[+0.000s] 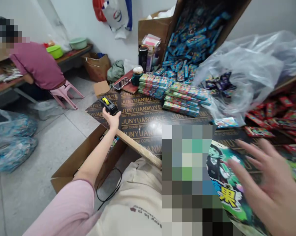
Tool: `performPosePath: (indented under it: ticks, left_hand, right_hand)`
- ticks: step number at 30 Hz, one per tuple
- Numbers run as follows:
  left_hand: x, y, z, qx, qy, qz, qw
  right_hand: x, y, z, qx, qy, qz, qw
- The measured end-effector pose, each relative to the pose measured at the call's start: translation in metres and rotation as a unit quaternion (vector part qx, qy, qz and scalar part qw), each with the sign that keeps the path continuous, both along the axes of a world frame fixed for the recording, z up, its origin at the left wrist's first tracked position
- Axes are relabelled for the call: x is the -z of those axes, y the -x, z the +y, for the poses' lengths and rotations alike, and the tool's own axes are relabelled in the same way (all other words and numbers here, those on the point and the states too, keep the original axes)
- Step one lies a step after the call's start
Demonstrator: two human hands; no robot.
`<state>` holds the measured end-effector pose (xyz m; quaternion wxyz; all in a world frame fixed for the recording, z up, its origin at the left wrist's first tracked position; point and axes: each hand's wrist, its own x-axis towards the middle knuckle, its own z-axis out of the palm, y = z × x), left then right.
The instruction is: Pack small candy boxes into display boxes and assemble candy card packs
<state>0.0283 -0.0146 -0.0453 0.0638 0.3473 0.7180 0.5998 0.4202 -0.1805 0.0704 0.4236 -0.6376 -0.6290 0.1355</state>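
Note:
My left hand (111,118) is closed around the near end of a black tape dispenser (110,105) with a yellow roll, at the left edge of the dark plywood table (143,114). At the right, my right hand (268,177) is open, fingers spread, beside a green printed package (233,193) with a cartoon figure and a large yellow character. A blurred mosaic hides much of that package, so I cannot tell whether the hand touches it. Flat stacks of colourful printed packs (184,98) lie farther back on the table.
Behind are a heap of blue packets (187,42), clear plastic bags (251,62) and red packets (268,111). A phone (121,84) and a dark jar (137,77) stand at the back. An open carton (74,160) sits below left. Another person (37,65) sits on a pink stool (66,93).

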Motion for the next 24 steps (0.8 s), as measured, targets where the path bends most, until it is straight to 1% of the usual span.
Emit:
performPosePath:
  ticks: [1,2,3,4,6,8,10,13,16,19,22,24]
  left_hand:
    - [0.005,0.022,0.010,-0.031,0.017,-0.018,0.999]
    - [0.010,0.040,0.018,-0.042,0.031,-0.030,0.998]
    - [0.016,0.052,0.023,-0.037,0.043,-0.037,0.998]
    - [0.020,0.060,0.026,-0.024,0.048,-0.036,0.998]
    - [0.027,0.065,0.027,0.003,0.033,-0.019,0.999]
    - [0.031,0.063,0.026,0.028,0.005,0.003,1.000]
    - [0.033,0.061,0.025,0.044,-0.013,0.016,0.999]
    - [0.036,0.062,0.026,0.056,-0.011,0.013,0.998]
    - [0.038,0.064,0.028,0.065,-0.018,-0.002,0.998]
    - [0.040,0.064,0.029,0.068,-0.018,-0.015,0.997]
    - [0.039,0.063,0.029,0.071,-0.016,-0.019,0.997]
    - [0.038,0.062,0.029,0.070,-0.016,-0.017,0.997]
  right_hand:
    - [-0.006,0.014,0.018,-0.062,-0.002,-0.033,0.998]
    - [-0.009,0.030,0.037,-0.130,0.002,-0.061,0.990]
    - [-0.008,0.047,0.058,-0.195,0.007,-0.080,0.977]
    - [-0.004,0.066,0.080,-0.251,0.016,-0.095,0.963]
    - [0.009,0.109,0.125,-0.336,0.026,-0.118,0.934]
    - [0.025,0.157,0.167,-0.384,0.055,-0.110,0.915]
    - [0.038,0.206,0.202,-0.402,0.092,-0.076,0.908]
    - [0.053,0.271,0.242,-0.410,0.134,-0.005,0.902]
    - [0.064,0.319,0.266,-0.365,0.167,0.016,0.916]
    - [0.075,0.348,0.280,-0.328,0.196,0.005,0.924]
    - [0.082,0.365,0.285,-0.325,0.221,0.011,0.920]
    - [0.083,0.374,0.284,-0.313,0.235,0.021,0.920]
